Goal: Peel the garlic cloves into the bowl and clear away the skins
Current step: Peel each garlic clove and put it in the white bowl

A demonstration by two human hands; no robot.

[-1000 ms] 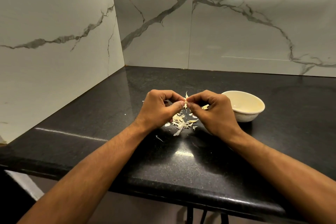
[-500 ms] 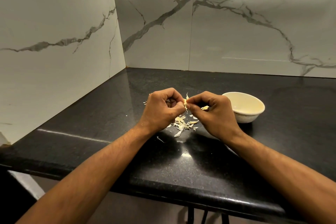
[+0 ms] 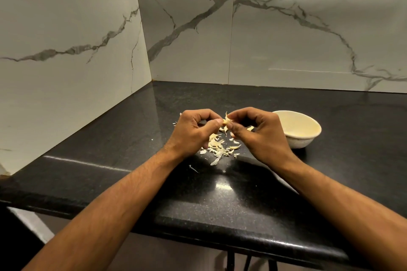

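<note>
While your left hand (image 3: 193, 132) and right hand (image 3: 262, 134) both pinch one garlic cloves piece (image 3: 225, 121) between fingertips, it hangs above the skins (image 3: 218, 147) heaped on the black counter (image 3: 242, 200); one cream bowl (image 3: 308, 138) just right, contents unclear

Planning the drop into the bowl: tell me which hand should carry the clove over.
Right. The bowl sits just beyond the right hand, while the left hand is farther off, across the skins. Both hands pinch the clove, so either could likely keep it.
</note>
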